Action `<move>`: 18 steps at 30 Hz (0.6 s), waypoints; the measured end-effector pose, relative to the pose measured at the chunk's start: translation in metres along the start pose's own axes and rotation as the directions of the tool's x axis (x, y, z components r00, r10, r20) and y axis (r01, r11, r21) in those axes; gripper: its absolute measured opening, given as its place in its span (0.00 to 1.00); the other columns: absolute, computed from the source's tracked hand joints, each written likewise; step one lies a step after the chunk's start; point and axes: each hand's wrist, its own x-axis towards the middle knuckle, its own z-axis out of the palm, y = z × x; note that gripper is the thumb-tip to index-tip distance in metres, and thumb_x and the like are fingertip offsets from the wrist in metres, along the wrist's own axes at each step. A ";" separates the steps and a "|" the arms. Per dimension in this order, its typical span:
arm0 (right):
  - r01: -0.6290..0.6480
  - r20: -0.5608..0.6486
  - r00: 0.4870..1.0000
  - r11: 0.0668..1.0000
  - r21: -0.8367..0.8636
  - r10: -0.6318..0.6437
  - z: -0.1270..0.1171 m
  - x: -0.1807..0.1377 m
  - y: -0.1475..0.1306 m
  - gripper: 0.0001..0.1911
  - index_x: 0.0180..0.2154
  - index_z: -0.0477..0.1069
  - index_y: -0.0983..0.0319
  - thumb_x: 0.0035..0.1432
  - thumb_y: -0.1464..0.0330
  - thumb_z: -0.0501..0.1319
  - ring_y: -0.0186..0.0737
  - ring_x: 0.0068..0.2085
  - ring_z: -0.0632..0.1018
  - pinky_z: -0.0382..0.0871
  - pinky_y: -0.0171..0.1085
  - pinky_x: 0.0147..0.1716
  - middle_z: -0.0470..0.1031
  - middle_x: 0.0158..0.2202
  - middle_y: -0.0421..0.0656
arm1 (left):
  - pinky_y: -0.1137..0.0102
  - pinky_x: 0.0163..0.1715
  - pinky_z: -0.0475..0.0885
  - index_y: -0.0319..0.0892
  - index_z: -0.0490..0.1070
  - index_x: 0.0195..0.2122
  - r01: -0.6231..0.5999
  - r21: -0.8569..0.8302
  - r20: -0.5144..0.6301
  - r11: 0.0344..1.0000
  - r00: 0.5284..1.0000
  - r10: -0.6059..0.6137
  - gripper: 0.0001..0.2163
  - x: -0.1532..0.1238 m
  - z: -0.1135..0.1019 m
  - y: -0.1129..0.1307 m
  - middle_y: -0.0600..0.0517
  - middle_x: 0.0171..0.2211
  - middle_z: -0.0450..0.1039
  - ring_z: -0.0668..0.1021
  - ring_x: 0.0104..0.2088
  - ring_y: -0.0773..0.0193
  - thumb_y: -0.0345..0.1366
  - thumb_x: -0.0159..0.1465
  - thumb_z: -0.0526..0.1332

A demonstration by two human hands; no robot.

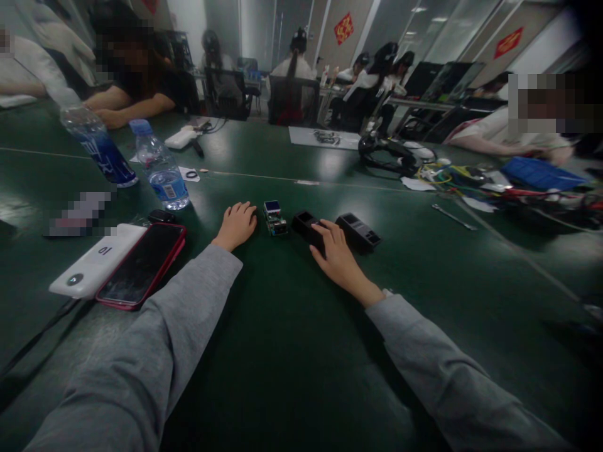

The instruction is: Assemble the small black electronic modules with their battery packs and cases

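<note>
My left hand [237,224] rests on the dark green table [282,351], fingers curled loosely down, holding nothing I can see. Just right of it stands a small circuit module [274,218] with a blue top. My right hand [335,249] lies over the near end of a black plastic housing [305,225], fingers bent onto it. A second black housing [358,230] lies just right of that hand. Both arms wear grey sleeves.
A red-cased phone [141,263] and a white power bank [97,262] lie at the left, with two water bottles [160,166] behind them. Cables, tools and a blue tray [541,174] crowd the right. Other people sit around the table's far side.
</note>
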 end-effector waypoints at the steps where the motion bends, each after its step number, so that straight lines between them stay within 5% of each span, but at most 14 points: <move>1: 0.000 0.000 1.000 1.000 -0.001 0.000 0.000 0.000 0.000 0.26 0.64 0.53 0.60 0.66 0.66 0.53 0.57 0.63 0.63 0.63 0.61 0.60 0.55 0.63 0.54 | 0.48 0.65 0.57 0.40 0.64 0.63 0.000 -0.003 0.002 1.000 1.000 0.000 0.22 0.000 0.000 0.000 0.43 0.66 0.61 0.62 0.66 0.48 0.40 0.72 0.46; 18: 0.001 -0.009 1.000 1.000 -0.001 -0.001 0.000 0.000 -0.001 0.26 0.64 0.53 0.59 0.66 0.66 0.53 0.58 0.63 0.63 0.60 0.63 0.61 0.56 0.63 0.55 | 0.48 0.65 0.57 0.42 0.64 0.63 -0.002 0.011 -0.014 1.000 1.000 0.002 0.22 0.000 0.001 0.000 0.44 0.66 0.61 0.63 0.66 0.49 0.40 0.71 0.47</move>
